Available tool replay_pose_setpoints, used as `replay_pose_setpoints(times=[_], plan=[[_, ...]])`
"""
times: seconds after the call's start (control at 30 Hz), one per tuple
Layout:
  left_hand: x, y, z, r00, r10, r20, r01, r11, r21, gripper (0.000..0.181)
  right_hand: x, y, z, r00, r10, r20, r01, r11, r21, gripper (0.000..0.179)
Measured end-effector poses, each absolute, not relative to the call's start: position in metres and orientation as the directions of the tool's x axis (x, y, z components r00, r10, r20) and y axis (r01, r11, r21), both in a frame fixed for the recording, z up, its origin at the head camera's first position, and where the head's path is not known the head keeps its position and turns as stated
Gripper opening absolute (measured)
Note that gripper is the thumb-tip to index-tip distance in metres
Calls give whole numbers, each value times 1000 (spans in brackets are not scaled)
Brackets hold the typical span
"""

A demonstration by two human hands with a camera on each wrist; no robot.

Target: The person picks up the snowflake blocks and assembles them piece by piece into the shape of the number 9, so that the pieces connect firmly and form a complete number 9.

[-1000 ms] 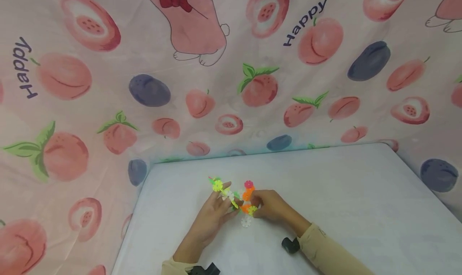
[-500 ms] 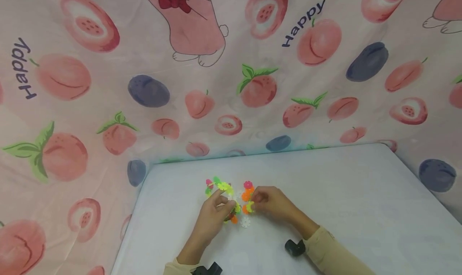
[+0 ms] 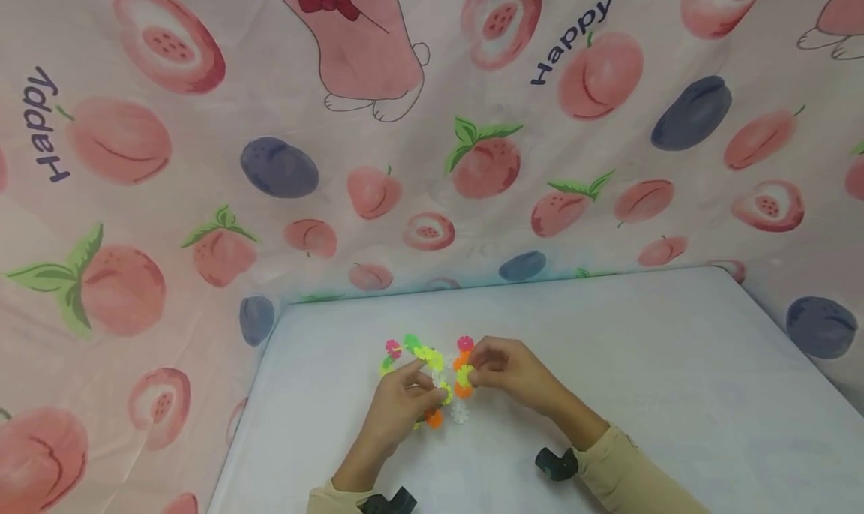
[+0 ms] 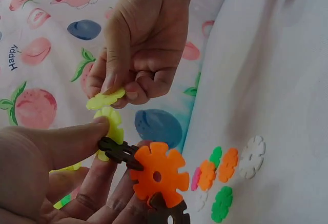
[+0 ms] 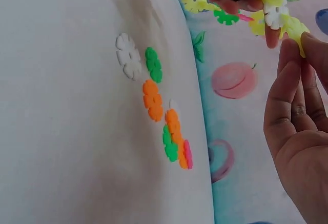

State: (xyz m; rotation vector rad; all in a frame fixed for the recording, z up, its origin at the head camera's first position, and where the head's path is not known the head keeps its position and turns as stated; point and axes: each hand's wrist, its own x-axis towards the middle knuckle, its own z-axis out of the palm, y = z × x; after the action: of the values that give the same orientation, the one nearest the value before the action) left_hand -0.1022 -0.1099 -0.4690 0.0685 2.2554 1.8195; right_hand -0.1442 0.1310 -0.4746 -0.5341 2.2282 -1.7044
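My left hand (image 3: 394, 405) pinches a chain of interlocking flower-shaped plastic discs. In the left wrist view its thumb presses a yellow disc (image 4: 111, 125), joined to a dark brown disc (image 4: 120, 151) and an orange disc (image 4: 160, 175). Green, yellow and pink discs (image 3: 394, 348) of the chain curve out beyond the fingers in the head view. My right hand (image 3: 513, 368) pinches a single yellow disc (image 3: 464, 376) between thumb and fingertips. That disc faces the chain, with a small gap between them in the head view. A white disc (image 5: 277, 15) in the chain overlaps it in the right wrist view.
Several loose discs lie on the white table (image 3: 641, 394): a white disc (image 4: 252, 157), orange discs (image 5: 152, 101), a green disc (image 5: 154, 65) and a pink disc (image 3: 465, 343). A fruit-print cloth (image 3: 405, 146) hangs behind the table. Black camera mounts (image 3: 556, 464) sit at the wrists.
My right hand has lifted the yellow disc slightly away from the loose orange discs. My left hand has turned the chain, closing its thumb onto it; an orange disc now shows below the hand.
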Motion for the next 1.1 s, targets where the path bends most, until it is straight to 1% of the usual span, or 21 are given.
replay_pose_setpoints(times=[0.17, 0.27, 0.43, 0.57, 0.67, 0.8, 0.97, 1.1], plan=[[-101, -109, -466, -973, 194, -121, -68, 261, 963, 70, -141, 127, -467, -883, -468, 31, -159, 236, -959, 19], [-100, -108, -464, -979, 182, -94, -39, 286, 957, 65, -140, 126, -466, -876, -477, 69, -200, 229, -953, 16], [-100, -105, -464, -983, 166, -82, -35, 267, 963, 42, -140, 126, -467, -858, -489, 156, -274, 180, -945, 12], [-101, -104, -464, -983, 168, -71, -23, 275, 961, 31, -141, 125, -468, -857, -491, 154, -269, 173, -948, 11], [-101, -104, -463, -985, 165, -50, 4, 315, 949, 25, -141, 125, -469, -860, -491, 141, -264, 190, -946, 10], [-100, -103, -463, -986, 165, -19, 42, 356, 934, 16, -140, 124, -470, -849, -504, 160, -294, 199, -935, 9], [-99, -103, -462, -985, 169, 19, 82, 379, 922, 12, -141, 123, -471, -837, -517, 180, -305, 168, -937, 5], [-100, -102, -460, -983, 177, 49, 115, 389, 914, 12, -142, 123, -472, -838, -517, 174, -277, 129, -952, 9]])
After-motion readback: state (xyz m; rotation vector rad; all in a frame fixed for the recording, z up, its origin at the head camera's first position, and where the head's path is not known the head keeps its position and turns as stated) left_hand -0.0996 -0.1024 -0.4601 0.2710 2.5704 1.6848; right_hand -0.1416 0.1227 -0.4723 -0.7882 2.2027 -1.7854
